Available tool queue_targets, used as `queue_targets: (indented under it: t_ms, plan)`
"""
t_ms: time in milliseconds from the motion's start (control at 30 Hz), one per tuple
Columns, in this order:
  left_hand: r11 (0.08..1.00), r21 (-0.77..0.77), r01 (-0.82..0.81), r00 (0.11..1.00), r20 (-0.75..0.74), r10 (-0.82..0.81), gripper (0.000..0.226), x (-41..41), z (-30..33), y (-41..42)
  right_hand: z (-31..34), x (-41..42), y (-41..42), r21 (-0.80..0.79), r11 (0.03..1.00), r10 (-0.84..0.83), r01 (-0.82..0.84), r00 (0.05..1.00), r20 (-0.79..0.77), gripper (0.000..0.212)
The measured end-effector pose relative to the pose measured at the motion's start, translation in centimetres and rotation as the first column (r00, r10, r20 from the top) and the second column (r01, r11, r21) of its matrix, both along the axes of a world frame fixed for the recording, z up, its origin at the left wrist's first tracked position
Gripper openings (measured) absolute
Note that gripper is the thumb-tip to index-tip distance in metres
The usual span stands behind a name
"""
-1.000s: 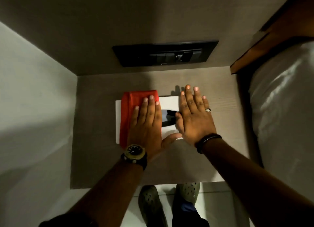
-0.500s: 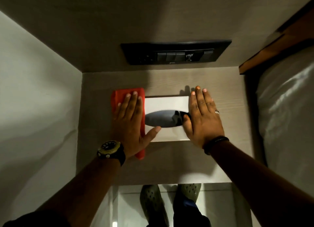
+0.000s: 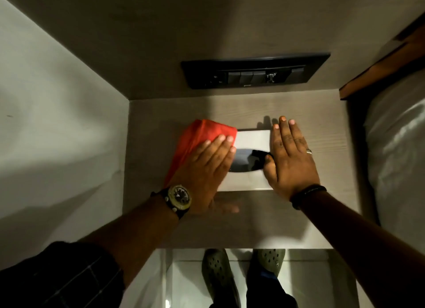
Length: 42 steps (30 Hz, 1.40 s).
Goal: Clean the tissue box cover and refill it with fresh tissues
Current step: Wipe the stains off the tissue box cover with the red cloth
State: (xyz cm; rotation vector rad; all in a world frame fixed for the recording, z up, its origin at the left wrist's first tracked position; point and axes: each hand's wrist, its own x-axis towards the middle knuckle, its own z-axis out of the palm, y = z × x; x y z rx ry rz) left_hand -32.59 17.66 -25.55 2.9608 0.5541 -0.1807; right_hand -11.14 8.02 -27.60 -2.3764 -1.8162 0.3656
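Head view: since half a second ago, left hand (image 3: 204,169) and red cloth (image 3: 195,144) shifted rightward and turned aslant, now covering the left part of the tissue box cover (image 3: 250,160), less of the dark oval slot (image 3: 248,161) exposed than before; right hand (image 3: 291,162) unmoved on the right end; box in the same place at the middle of the wooden bedside table (image 3: 161,123). Counted: one white cover, one red cloth, two hands, one wristwatch (image 3: 179,197) on the left wrist, one dark bracelet (image 3: 308,193) on the right wrist, one ring (image 3: 308,151) on a right finger, one black switch panel (image 3: 255,70) on the wall behind, two green clogs (image 3: 218,277) below the table edge. Left hand flat, palm down, fingers together and straight, pressing the cloth onto the cover, gripping nothing; thumb blurred near the front edge. Right hand flat too, palm down, fingers extended and slightly spread past the far edge, thumb beside the slot, steadying the cover, closed around nothing. White bedding (image 3: 400,151) to the right.
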Motion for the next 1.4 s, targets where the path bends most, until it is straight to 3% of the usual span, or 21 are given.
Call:
queue_targets:
  t_ms: [100, 233, 367, 433, 500, 567, 700, 867, 967, 1100, 1200, 1300, 1400]
  plan:
    - [1.000, -0.011, 0.014, 0.999, -0.038, -0.015, 0.120, -0.2, 0.3, 0.3, -0.1, 0.0, 0.1, -0.001, 1.000, 0.008, -0.008, 1.000, -0.005, 0.072]
    - [0.940, -0.087, -0.330, 0.944, -0.040, 0.328, 0.122, 0.0, -0.1, 0.4, -0.1, 0.0, 0.2, -0.006, 1.000, 0.010, -0.010, 1.000, 0.007, 0.073]
    - [0.705, -0.348, -0.618, 0.742, 0.037, 0.669, 0.123, -0.2, -1.1, 1.1, -0.1, 0.0, 0.1, -0.002, 1.000, 0.008, -0.008, 1.000, -0.003, 0.073]
    - [0.590, -0.485, -0.645, 0.654, 0.048, 0.755, 0.126, -0.4, -1.5, 1.4, -0.2, 0.1, 0.2, -0.001, 1.000, 0.005, -0.005, 1.000, 0.000, 0.073]
    - [0.544, -0.536, -0.645, 0.615, 0.058, 0.787, 0.127, -0.5, -1.6, 1.6, -0.2, 0.0, 0.2, 0.000, 1.000, -0.001, 0.001, 1.000, 0.000, 0.073]
    - [0.557, -0.524, -0.645, 0.626, 0.056, 0.778, 0.129, -0.5, -1.6, 1.5, -0.3, 0.1, 0.2, -0.003, 1.000, -0.006, 0.006, 1.000, 0.002, 0.073]
    - [0.721, -0.320, -0.614, 0.751, 0.044, 0.659, 0.127, -1.2, -1.3, -0.8, -0.2, 0.0, 0.2, -0.008, 1.000, -0.007, 0.007, 1.000, 0.008, 0.073]
    - [0.847, -0.252, -0.469, 0.867, 0.054, 0.496, 0.115, -3.4, -1.7, -3.1, -0.2, -0.1, 0.2, -0.032, 0.999, -0.013, 0.014, 1.000, 0.021, 0.073]
    - [0.751, -0.354, -0.558, 0.786, 0.064, 0.614, 0.117, -2.2, -1.5, -1.6, -0.1, -0.1, 0.3, -0.034, 0.999, -0.023, 0.024, 1.000, 0.019, 0.073]
    - [0.420, -0.663, -0.620, 0.506, 0.070, 0.859, 0.101, 0.4, -1.3, 3.0, -0.1, -0.1, 0.2, -0.023, 0.999, -0.033, 0.033, 0.999, 0.011, 0.072]
    - [0.461, -0.649, -0.605, 0.504, 0.135, 0.853, 0.091, 0.7, -1.2, 4.4, -0.2, 0.0, 0.3, -0.017, 0.999, -0.036, 0.036, 0.999, 0.007, 0.072]
    - [0.470, -0.639, -0.608, 0.530, 0.114, 0.840, 0.099, 0.2, -1.4, 1.8, -0.2, -0.1, 0.2, -0.021, 0.999, -0.041, 0.041, 0.999, 0.013, 0.072]
    - [0.678, -0.402, -0.615, 0.700, 0.118, 0.705, 0.095, -1.4, -1.8, -1.4, -0.1, -0.1, 0.2, -0.025, 0.999, -0.045, 0.045, 0.999, 0.002, 0.072]
